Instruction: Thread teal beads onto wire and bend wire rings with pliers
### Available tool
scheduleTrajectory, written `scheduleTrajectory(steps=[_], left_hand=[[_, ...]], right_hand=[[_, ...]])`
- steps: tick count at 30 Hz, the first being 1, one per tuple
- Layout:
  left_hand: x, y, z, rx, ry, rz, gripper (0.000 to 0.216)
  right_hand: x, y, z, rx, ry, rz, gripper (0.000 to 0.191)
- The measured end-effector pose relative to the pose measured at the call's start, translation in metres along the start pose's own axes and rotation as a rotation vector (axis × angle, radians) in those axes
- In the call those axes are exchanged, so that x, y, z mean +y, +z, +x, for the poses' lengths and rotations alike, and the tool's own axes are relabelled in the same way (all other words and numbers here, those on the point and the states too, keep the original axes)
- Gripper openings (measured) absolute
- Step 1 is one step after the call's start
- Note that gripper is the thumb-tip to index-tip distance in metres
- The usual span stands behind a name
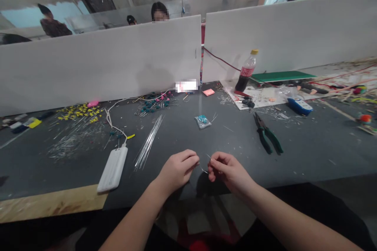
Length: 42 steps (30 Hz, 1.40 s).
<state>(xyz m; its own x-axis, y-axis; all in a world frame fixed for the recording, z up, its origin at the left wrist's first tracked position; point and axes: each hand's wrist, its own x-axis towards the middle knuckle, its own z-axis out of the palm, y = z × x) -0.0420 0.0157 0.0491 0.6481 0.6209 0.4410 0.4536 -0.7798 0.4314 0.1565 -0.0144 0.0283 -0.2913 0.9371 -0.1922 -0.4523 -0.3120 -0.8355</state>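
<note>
My left hand and my right hand are held close together over the front edge of the dark table. Both are closed in a pinch on a thin silver wire that curves between their fingertips. A bundle of straight silver wires lies on the table just left of my left hand. A small clear bag with teal parts lies beyond my hands.
A white power bank with a cable lies at the front left. Green-handled pliers lie to the right. A cola bottle, yellow and teal components, and wire clippings sit farther back before white dividers. People sit behind them.
</note>
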Motion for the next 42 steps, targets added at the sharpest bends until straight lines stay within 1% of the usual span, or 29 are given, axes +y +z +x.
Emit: scheduleTrajectory(steps=[3, 8, 10, 13, 14, 17, 21, 24, 27, 32, 34, 36, 37, 38, 40, 42], left_hand=[[-0.004, 0.002, -0.003, 0.016, 0.078, 0.076, 0.02], [-0.005, 0.007, -0.004, 0.173, 0.124, 0.066, 0.023], [-0.005, 0.007, -0.005, 0.156, 0.12, 0.077, 0.022], [-0.005, 0.007, -0.008, 0.059, 0.071, 0.111, 0.022], [-0.005, 0.007, -0.009, 0.045, 0.055, 0.112, 0.022], [-0.005, 0.009, -0.011, 0.063, 0.032, 0.089, 0.022], [0.001, 0.016, -0.012, 0.167, 0.01, 0.024, 0.022], [0.01, 0.025, -0.012, 0.269, -0.083, -0.03, 0.021], [0.017, 0.033, -0.014, 0.352, -0.176, -0.014, 0.018], [0.023, 0.036, -0.015, 0.421, -0.274, -0.066, 0.014], [0.023, 0.033, -0.014, 0.428, -0.302, -0.117, 0.013], [0.022, 0.03, -0.01, 0.412, -0.33, -0.222, 0.009], [0.022, 0.029, -0.008, 0.392, -0.364, -0.314, 0.007], [0.022, 0.028, -0.006, 0.368, -0.418, -0.434, 0.01], [0.023, 0.03, -0.002, 0.319, -0.559, -0.712, 0.023], [0.025, 0.033, 0.002, 0.274, -0.68, -0.928, 0.027]], right_hand=[[0.0, 0.001, 0.0, -0.022, 0.0, -0.014, 0.029], [-0.001, 0.001, 0.001, -0.041, -0.016, -0.028, 0.029], [-0.001, 0.001, 0.0, -0.031, -0.024, -0.017, 0.03], [0.0, 0.001, -0.001, -0.035, -0.033, -0.001, 0.029], [0.0, 0.0, -0.001, -0.038, -0.034, -0.003, 0.029], [0.001, 0.0, -0.002, -0.048, -0.038, -0.026, 0.029], [0.003, 0.0, -0.002, -0.07, -0.055, -0.026, 0.027], [0.004, 0.0, -0.002, -0.065, -0.071, -0.026, 0.026], [0.004, 0.001, -0.004, -0.051, -0.082, -0.024, 0.026], [0.004, 0.001, -0.005, -0.049, -0.107, -0.038, 0.026], [0.004, 0.0, -0.005, -0.033, -0.124, -0.051, 0.025], [0.003, -0.001, -0.004, -0.01, -0.136, -0.065, 0.026], [0.003, -0.001, -0.003, 0.0, -0.138, -0.072, 0.026], [0.003, -0.002, -0.003, 0.009, -0.138, -0.078, 0.026], [0.002, -0.002, -0.001, 0.025, -0.132, -0.081, 0.027], [0.002, -0.001, 0.0, 0.039, -0.121, -0.065, 0.029]])
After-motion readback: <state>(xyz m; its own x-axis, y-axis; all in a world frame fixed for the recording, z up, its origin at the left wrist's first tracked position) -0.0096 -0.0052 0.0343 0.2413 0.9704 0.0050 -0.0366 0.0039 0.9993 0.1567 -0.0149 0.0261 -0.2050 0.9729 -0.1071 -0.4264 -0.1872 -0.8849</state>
